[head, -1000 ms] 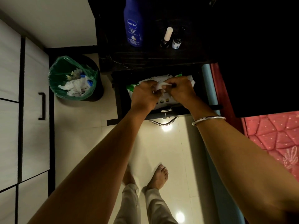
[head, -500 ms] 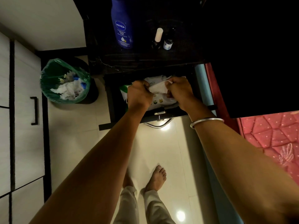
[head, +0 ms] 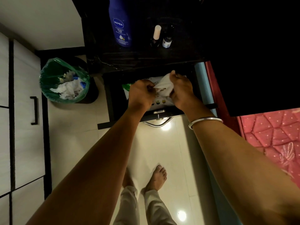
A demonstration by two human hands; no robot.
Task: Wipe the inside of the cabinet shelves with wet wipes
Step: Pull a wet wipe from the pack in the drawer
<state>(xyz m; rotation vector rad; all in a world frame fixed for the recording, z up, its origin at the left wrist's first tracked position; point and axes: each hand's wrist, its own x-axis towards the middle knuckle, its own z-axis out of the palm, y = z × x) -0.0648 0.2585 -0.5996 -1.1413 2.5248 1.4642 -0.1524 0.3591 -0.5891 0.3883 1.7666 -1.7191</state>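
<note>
A dark cabinet drawer point(head: 112, 101) stands pulled out below the dark cabinet top. Inside it lies a white and green pack of wet wipes point(head: 159, 103). Both my hands are over the pack. My left hand point(head: 141, 93) pinches one edge of a white wet wipe point(head: 164, 87), and my right hand point(head: 181, 90) grips its other side with the thumb raised. The wipe is stretched and bunched between the two hands, just above the pack. Much of the pack is hidden under my hands.
A blue Nivea bottle point(head: 120, 23) and two small bottles point(head: 156, 35) stand on the cabinet top. A green-lined bin point(head: 64, 82) with crumpled tissues sits left of the drawer. White cupboard doors point(head: 27, 111) line the left, a pink quilted bed point(head: 272, 135) the right. My bare feet point(head: 157, 177) stand on glossy tiles.
The wipe has come further out of the pack and spread wider between my hands. My right hand has risen and moved right; my left hand stays low over the pack.
</note>
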